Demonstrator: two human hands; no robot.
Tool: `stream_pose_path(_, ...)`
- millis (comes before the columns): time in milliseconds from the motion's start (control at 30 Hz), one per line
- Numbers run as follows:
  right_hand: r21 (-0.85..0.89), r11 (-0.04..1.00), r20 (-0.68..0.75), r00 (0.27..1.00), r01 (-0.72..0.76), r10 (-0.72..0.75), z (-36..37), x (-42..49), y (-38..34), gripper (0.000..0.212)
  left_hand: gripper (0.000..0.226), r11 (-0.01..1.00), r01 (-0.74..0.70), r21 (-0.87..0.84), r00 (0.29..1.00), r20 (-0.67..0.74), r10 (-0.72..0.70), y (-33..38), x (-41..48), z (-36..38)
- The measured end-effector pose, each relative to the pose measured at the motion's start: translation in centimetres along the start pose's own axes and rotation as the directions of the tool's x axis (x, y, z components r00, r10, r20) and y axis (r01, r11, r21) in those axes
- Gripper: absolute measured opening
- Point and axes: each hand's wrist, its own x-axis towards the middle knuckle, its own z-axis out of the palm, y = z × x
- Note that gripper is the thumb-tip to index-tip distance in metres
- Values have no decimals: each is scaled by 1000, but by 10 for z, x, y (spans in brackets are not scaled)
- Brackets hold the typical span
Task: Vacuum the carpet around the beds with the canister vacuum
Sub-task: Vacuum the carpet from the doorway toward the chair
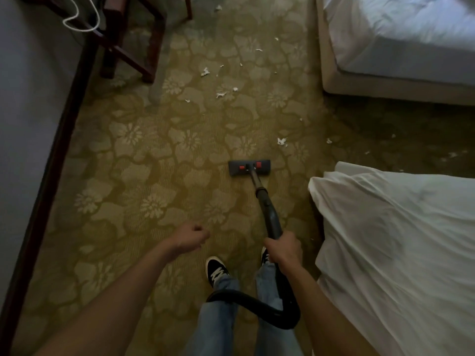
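Two beds (385,253) edge open carpet (154,163); right hand (284,249) grips wand (264,201), left hand (194,236) fisted empty.

The room is dim, and the carpet (159,155) takes a murky yellow-green cast. The brightest patch is the white sheet of the far bed (401,27) at upper right, so light seems to come from there. Deep shadow fills the gap between it and the near bed (398,253). The black wand (266,209) that my right hand (282,249) grips reads as a flat dark shape. Everything is slightly soft, and the baseboard (51,163) bows with wide-angle distortion.
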Motion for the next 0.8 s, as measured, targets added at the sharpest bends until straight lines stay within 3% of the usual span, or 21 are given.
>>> stream_pose_path(233,41,999,48,999,17,-19,16,-24,34,31,16,1000,-27,1,999,22,27,6,2,2)
stream_pose_path(567,190,981,77,997,-45,31,18,-51,57,11,15,999,26,41,997,74,-29,10,5,10)
stream_pose_path(700,216,973,79,995,-82,66,12,-50,55,15,12,998,23,50,995,92,-28,21,6,19)
stream_pose_path(800,231,968,95,992,-101,81,9,-47,51,30,16,996,-6,84,994,113,-3,27,6,26)
